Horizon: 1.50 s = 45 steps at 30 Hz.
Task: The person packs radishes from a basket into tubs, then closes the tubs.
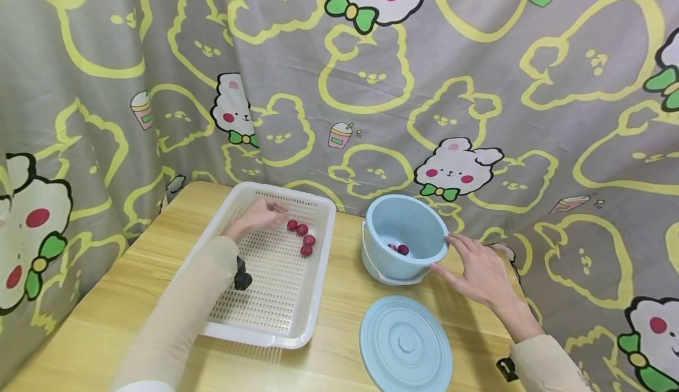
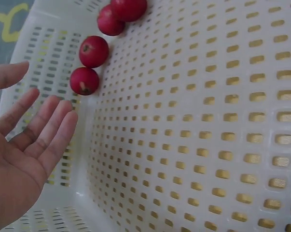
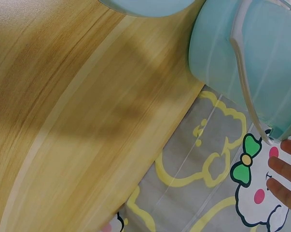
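My left hand point(image 1: 263, 214) is over the far left part of a white perforated plastic basket point(image 1: 330, 244), its fingers loosely extended and holding nothing. In the left wrist view its palm shows, with the fingertips close to several round red radishes point(image 2: 93, 51). These radishes point(image 1: 309, 240) lie in a curved row by the basket's far right side. My right hand point(image 1: 485, 274) rests its fingertips and thumb at the right rim of a light blue bucket point(image 1: 379, 262), fingers fairly straight. Inside the bucket are two radishes point(image 1: 403, 250).
A round blue lid point(image 1: 405, 345) lies on the wooden table point(image 1: 339, 321) in front of the bucket. The bucket's pale handle point(image 3: 242, 72) hangs down its side. Behind the table hangs a grey patterned curtain point(image 1: 297, 73), close to the bucket and basket.
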### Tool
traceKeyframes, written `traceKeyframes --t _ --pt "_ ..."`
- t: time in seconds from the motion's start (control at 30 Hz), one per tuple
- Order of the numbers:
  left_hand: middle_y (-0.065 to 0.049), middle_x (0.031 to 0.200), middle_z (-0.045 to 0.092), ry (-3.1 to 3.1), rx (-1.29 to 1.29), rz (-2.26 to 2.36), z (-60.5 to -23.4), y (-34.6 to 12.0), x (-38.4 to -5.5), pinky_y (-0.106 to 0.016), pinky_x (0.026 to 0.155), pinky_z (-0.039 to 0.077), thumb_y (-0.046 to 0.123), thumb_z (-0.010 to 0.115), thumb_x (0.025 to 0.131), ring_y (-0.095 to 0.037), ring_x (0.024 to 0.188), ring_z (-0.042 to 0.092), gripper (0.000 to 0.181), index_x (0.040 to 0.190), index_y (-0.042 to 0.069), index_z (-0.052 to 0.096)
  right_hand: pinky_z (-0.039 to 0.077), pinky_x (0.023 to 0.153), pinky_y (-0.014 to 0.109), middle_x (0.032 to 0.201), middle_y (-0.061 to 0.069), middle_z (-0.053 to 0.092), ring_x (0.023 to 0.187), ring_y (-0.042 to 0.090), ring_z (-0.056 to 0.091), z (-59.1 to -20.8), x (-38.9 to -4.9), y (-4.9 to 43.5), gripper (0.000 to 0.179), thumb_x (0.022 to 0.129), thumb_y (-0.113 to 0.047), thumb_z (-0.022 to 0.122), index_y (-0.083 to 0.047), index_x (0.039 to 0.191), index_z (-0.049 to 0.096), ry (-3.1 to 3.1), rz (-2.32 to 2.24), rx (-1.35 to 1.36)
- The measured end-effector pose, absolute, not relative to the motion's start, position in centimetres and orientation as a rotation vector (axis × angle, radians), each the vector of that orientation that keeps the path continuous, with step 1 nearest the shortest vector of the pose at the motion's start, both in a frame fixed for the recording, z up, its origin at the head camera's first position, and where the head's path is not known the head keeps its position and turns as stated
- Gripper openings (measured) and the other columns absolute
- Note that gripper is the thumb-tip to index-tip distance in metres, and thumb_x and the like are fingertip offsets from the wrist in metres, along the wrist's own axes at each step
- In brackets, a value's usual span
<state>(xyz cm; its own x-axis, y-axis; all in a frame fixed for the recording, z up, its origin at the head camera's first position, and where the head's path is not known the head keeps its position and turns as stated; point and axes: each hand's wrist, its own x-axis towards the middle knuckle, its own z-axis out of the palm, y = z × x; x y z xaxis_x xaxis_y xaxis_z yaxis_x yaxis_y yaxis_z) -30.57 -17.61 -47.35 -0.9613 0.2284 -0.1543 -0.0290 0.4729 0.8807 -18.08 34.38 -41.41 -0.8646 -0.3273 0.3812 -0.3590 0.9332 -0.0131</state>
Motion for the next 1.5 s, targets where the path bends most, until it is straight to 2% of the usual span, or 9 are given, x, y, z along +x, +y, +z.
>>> traceKeyframes --t 0.17,0.37,0.6,0.83,1.3,1.5 --pt "-0.028 0.132 0.067 2.457 0.175 1.482 -48.1 -17.3 -30.3 -0.044 0.097 0.065 0.018 0.071 0.098 -0.038 0.111 0.073 0.046 0.138 -0.003 0.062 0.058 0.093 0.065 0.138 0.018 0.069 0.120 0.044 0.068 -41.3 -18.0 34.3 0.076 0.085 -0.062 0.078 -0.007 0.137 0.066 -2.716 0.117 0.498" --pt "-0.025 0.132 0.068 2.467 0.140 1.461 -48.9 -17.2 -30.3 -0.041 0.094 0.066 0.019 0.073 0.098 -0.034 0.109 0.073 0.044 0.137 0.000 0.064 0.058 0.092 0.066 0.137 0.019 0.069 0.119 0.045 0.068 -41.4 -18.0 34.4 0.075 0.086 -0.062 0.078 -0.007 0.136 0.066 -2.714 0.118 0.504" --pt "-0.026 0.135 0.066 2.468 0.132 1.443 -49.0 -17.1 -30.3 -0.039 0.093 0.066 0.019 0.071 0.099 -0.036 0.111 0.073 0.045 0.137 -0.001 0.064 0.058 0.091 0.066 0.135 0.019 0.070 0.117 0.045 0.069 -41.5 -18.1 34.5 0.075 0.084 -0.060 0.079 -0.007 0.135 0.067 -2.689 0.119 0.518" --pt "-0.027 0.131 0.067 2.441 0.122 1.449 -49.1 -16.7 -30.5 -0.040 0.092 0.066 0.015 0.071 0.098 -0.037 0.111 0.073 0.042 0.136 -0.003 0.064 0.058 0.091 0.065 0.135 0.018 0.070 0.117 0.045 0.069 -41.6 -18.3 34.5 0.074 0.084 -0.060 0.080 -0.007 0.134 0.067 -2.679 0.122 0.529" --pt "-0.025 0.125 0.072 2.428 0.077 1.428 -49.4 -16.0 -31.1 -0.036 0.086 0.066 0.017 0.075 0.096 -0.028 0.098 0.075 0.039 0.130 -0.002 0.067 0.059 0.091 0.065 0.136 0.019 0.070 0.117 0.045 0.069 -41.5 -18.2 34.5 0.074 0.085 -0.060 0.079 -0.007 0.135 0.067 -2.691 0.117 0.521" --pt "-0.020 0.114 0.077 2.464 0.110 1.367 -49.3 -15.9 -31.0 -0.031 0.079 0.065 0.019 0.077 0.094 -0.021 0.087 0.074 0.037 0.125 0.000 0.071 0.058 0.091 0.066 0.136 0.019 0.070 0.118 0.045 0.069 -41.6 -18.2 34.6 0.075 0.085 -0.060 0.079 -0.007 0.135 0.067 -2.692 0.125 0.523"
